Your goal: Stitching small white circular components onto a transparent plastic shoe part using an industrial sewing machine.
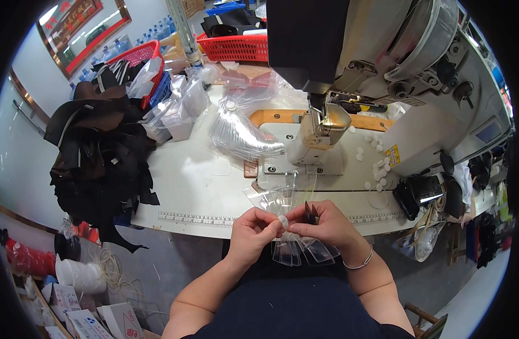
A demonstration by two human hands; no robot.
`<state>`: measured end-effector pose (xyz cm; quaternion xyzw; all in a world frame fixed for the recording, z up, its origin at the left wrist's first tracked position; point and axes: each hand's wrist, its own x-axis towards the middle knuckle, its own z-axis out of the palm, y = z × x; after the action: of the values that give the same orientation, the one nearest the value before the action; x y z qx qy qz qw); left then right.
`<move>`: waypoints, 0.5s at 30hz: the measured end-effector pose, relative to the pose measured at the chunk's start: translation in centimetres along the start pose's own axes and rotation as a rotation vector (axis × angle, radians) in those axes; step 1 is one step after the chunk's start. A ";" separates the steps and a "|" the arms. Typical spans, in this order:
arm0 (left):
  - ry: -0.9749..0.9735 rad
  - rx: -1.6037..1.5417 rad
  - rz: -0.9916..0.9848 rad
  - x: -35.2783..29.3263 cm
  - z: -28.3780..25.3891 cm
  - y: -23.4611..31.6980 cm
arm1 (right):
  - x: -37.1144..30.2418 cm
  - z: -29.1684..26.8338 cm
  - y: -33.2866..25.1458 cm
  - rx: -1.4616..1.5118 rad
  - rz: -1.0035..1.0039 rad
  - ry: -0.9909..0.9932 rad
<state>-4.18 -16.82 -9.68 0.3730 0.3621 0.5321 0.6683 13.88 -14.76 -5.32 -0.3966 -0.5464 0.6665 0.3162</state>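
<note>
A: ok so head view, what's the person got in their hands?

B: Left hand [250, 235] is pinching a small white disc [282, 220] between thumb and fingertips. It sits in the middle of a fan of clear plastic strips [303, 253], at the near edge of the white table [183, 195], some strips poking past the edge.

A: and the right?

B: Right hand [330, 225] has its thumb and finger up against the right side of that disc, and it's gripping dark snips [311, 212] too, blades pointing far. Can't tell exactly which fingers hold them.

A: what else is around?

B: Sewing machine [319, 135] just beyond the hands, pile of clear plastic pieces [240, 133] far-left of them. More loose white discs [378, 169] scattered on the table to the right, near a black box [423, 190]. Big heap of black fabric [98, 164] over on the left, and a red basket [237, 48] at the far side.
</note>
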 end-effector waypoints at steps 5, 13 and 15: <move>-0.006 -0.014 0.013 0.0 0.0 -0.3 | -0.1 0.2 -0.4 0.025 0.005 0.007; 0.014 -0.029 0.078 -0.2 0.0 -0.2 | 0.1 0.3 -0.4 0.050 0.004 -0.009; 0.032 -0.015 0.087 -0.2 0.2 -0.1 | 0.1 0.3 -0.4 0.065 0.000 -0.015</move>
<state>-3.99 -17.04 -9.61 0.3749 0.3522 0.5691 0.6415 13.58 -14.68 -4.89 -0.3812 -0.5270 0.6866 0.3250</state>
